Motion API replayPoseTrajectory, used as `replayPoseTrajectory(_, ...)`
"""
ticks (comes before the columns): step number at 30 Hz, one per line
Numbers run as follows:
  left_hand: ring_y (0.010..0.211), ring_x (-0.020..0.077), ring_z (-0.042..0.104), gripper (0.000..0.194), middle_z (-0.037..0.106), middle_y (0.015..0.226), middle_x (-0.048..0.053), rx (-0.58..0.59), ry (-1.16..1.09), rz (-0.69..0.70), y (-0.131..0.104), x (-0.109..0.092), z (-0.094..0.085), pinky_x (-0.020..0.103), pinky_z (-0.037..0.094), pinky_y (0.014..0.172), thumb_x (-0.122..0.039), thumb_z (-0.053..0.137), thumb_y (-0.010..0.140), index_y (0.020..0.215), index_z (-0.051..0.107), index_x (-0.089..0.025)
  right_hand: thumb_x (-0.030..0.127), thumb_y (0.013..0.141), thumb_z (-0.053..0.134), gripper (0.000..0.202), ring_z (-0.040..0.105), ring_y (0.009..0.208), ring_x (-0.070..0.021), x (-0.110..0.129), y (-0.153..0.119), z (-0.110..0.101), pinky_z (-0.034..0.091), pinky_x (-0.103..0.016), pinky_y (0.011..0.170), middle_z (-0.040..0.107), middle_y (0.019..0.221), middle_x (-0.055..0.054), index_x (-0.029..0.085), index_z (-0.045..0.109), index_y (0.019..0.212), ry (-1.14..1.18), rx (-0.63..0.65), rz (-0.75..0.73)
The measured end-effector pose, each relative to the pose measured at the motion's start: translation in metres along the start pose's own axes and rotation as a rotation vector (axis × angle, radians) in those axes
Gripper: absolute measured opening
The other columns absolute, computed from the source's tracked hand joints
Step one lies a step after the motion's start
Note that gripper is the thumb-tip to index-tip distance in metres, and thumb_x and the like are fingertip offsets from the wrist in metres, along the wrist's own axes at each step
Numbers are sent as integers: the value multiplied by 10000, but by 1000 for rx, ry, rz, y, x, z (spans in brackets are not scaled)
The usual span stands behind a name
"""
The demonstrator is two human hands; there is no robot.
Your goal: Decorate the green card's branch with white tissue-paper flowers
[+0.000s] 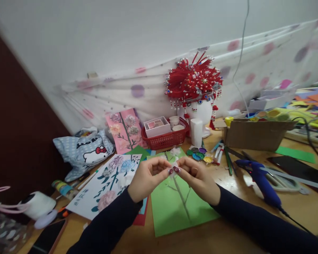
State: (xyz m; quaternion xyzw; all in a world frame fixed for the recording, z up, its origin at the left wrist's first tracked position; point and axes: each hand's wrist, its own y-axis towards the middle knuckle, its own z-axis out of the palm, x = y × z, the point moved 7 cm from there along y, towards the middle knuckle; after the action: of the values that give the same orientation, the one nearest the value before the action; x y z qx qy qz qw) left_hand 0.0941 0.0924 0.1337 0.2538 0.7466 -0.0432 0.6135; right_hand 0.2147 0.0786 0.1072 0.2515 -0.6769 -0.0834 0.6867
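Light: soft, even, moderately bright, no hard shadows.
Glare: faint sheen on the table (302, 208) at right.
Blur: left edge smeared; wall (122, 35) and curtain (267, 60) soft.
Distortion: wide lens tilts and bends the edges.
Sharpest: centre, near the headdress (193, 81).

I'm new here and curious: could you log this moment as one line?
left hand: pinching small white piece | right hand: pinching same piece | below: green sheet | right: blue glue gun

Both hands (175, 176) meeting above paper sheet (178, 208) on the surface (228, 233); flower card (106, 185) lying left, glue gun (262, 180) right, basket (165, 139) and headdress (193, 83) behind.
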Motion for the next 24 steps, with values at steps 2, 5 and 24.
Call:
replayPoseTrajectory(2,636,97,553,234,594,702,16,-9,-18,-17,1,4,0,221,462,617,-286,712,696,800,594,-113,424,841,524,259,258,475,-81,-4,-1,-3,195,-232,441,300,536,69,167,507,821,-30,-5,-22)
replayPoseTrajectory(5,678,111,571,360,602,810,28,-14,-117,-21,3,8,-4,223,477,593,-344,712,696,955,572,-137,395,848,523,235,260,475,-83,-4,-2,-6,202,-235,445,290,535,70,160,536,847,-101,-32,-67)
replayPoseTrajectory(24,648,121,601,189,668,715,44,66,105,-76,1,4,-11,225,471,633,-262,668,692,787,678,-99,311,857,527,140,283,469,-83,2,-3,-7,230,-227,436,293,535,71,174,552,854,-237,-42,-157)
